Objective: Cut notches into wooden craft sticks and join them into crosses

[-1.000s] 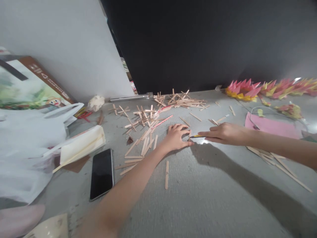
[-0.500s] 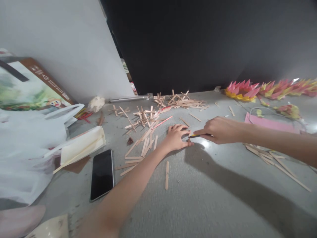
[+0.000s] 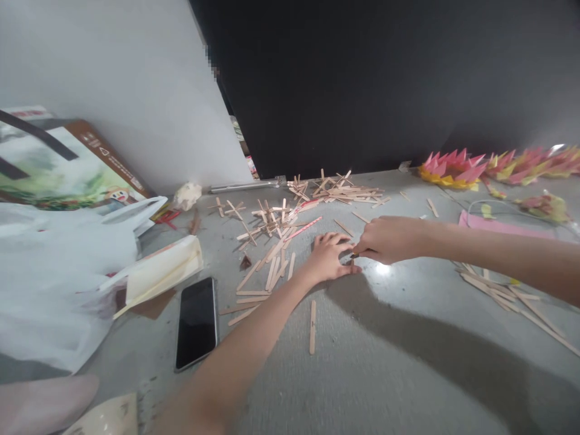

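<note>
My left hand (image 3: 330, 258) rests on the grey floor with its fingers curled, pinching a short wooden stick that is almost hidden under them. My right hand (image 3: 389, 238) is closed around a thin yellow-and-black tool (image 3: 354, 255); only its dark tip shows, touching the spot at my left fingertips. The two hands meet. Just left of them lies a scatter of flat wooden sticks (image 3: 272, 241). One single stick (image 3: 312, 318) lies alone in front of my left wrist.
A second stick pile (image 3: 338, 188) lies by the dark wall. A black phone (image 3: 197, 322), a cream folded sheet (image 3: 158, 275), a white plastic bag (image 3: 58, 272) and a printed box (image 3: 67, 166) lie left. Pink paper (image 3: 502, 226), paper flowers (image 3: 448, 168) and long sticks (image 3: 507, 296) lie right.
My right hand has slid left with the tool until it touches my left hand; the tool's yellow shaft is now hidden. The view has shifted slightly. My left hand has stayed put.
</note>
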`<action>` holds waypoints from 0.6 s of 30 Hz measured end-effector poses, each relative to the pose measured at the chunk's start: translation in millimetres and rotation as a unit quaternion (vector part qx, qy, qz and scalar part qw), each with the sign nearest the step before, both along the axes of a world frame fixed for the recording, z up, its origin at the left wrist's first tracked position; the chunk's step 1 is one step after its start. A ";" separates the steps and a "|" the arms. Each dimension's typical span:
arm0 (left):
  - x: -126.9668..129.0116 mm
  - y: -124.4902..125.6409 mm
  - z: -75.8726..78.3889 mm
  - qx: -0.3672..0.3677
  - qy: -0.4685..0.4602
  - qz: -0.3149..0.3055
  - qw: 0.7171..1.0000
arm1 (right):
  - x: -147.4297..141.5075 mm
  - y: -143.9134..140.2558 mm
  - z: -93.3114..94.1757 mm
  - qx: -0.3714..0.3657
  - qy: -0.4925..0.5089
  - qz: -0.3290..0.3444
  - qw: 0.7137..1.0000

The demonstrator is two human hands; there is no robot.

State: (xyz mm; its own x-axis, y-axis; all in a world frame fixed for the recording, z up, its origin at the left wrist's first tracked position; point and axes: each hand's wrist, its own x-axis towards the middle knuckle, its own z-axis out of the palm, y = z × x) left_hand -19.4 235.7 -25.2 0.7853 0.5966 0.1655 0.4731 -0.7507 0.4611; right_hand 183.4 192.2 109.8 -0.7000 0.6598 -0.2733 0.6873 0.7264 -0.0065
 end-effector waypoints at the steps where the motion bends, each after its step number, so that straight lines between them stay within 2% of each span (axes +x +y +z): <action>1: 0.0 0.0 -0.7 -0.001 0.002 0.001 1.000 | -1.7 1.9 -0.1 -0.008 -0.003 -0.010 1.000; 10: 0.7 -0.3 -3.9 0.016 -0.005 0.013 1.000 | -10.6 7.6 -3.3 -0.036 -0.016 -0.042 0.998; 18: -1.2 -2.5 1.8 -0.004 -0.008 0.015 1.000 | 3.0 -5.3 -4.7 0.001 -0.022 -0.037 0.999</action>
